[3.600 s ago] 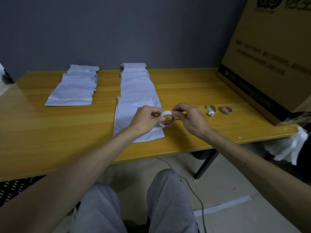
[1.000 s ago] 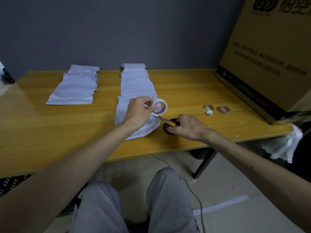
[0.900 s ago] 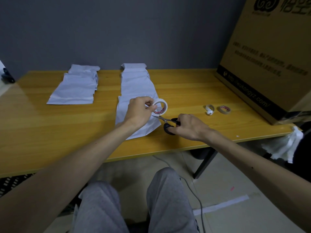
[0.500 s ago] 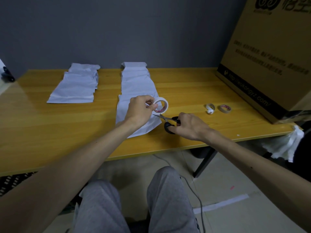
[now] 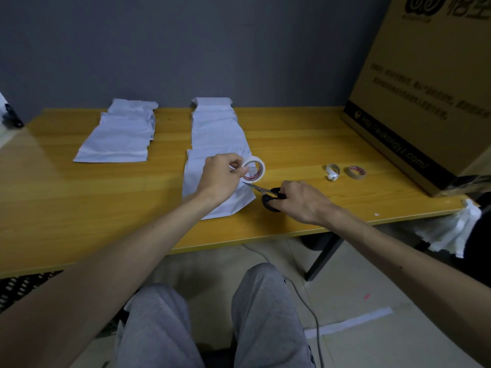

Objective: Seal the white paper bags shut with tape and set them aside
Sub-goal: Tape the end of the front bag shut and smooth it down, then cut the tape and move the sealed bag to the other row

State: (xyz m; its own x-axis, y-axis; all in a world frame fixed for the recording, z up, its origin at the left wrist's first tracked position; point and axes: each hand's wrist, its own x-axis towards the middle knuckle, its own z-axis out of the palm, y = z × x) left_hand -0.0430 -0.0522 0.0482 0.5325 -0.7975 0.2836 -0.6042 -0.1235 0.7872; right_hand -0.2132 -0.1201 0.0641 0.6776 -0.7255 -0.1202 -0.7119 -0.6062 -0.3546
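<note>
The left hand (image 5: 219,179) pinched a white tape roll (image 5: 254,170) on edge above the nearest white paper bag (image 5: 225,208). That bag lay at the front of a row of bags (image 5: 216,134) running back to the grey wall (image 5: 186,49). The right hand (image 5: 301,203) gripped black-handled scissors (image 5: 265,193), their blades pointing left, with the tips just under the roll.

A second pile of bags (image 5: 119,139) lay well to the left. Right of the hands sat a spent white tape roll (image 5: 332,171) and a tan tape roll (image 5: 355,172), side by side. Beyond them a large cardboard box (image 5: 425,88) filled the table's right end. A crumpled white sheet (image 5: 451,229) hung by the near right corner.

The table (image 5: 79,203) showed bare wood between the two groups of bags, along the near edge on the left, and between the scissors and the small rolls.
</note>
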